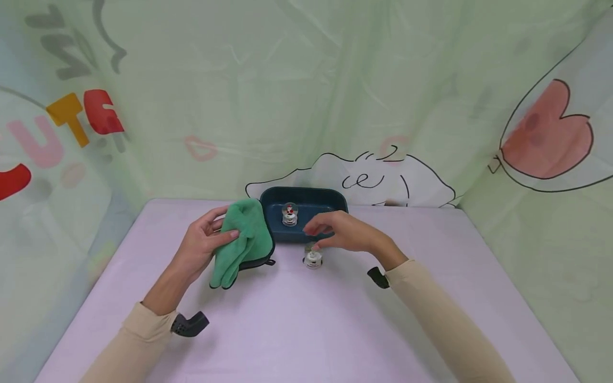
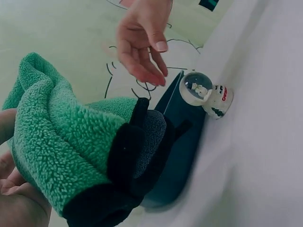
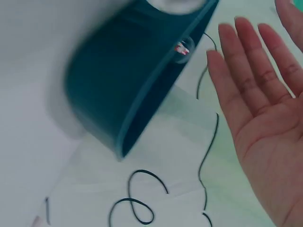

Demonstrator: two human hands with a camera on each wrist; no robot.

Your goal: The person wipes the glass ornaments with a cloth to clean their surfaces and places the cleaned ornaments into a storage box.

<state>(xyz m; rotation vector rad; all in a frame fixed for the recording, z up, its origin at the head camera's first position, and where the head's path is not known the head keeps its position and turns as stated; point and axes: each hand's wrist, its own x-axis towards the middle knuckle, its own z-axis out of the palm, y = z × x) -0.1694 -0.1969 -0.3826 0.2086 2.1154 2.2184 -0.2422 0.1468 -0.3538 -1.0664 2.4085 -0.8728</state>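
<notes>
A green towelling cloth (image 1: 246,234) with a dark trim and a small loop hangs folded in my left hand (image 1: 198,242), which grips it between thumb and fingers. My right hand (image 1: 342,231) hovers over a small snow globe (image 1: 313,258) with a white base, fingers loosely extended. In the left wrist view a gap separates the right hand (image 2: 142,42) from the snow globe (image 2: 208,94), which stands on the table. Another snow globe (image 1: 289,215), with a red-and-white figure inside, stands in the dark blue tray (image 1: 335,199). The right wrist view shows the palm and stretched fingers (image 3: 244,82).
The tray stands at the table's back edge, against a pale green printed curtain (image 1: 230,106). A pale lilac cloth covers the table (image 1: 287,330). Dark wrist devices (image 1: 190,324) stick out by both sleeves.
</notes>
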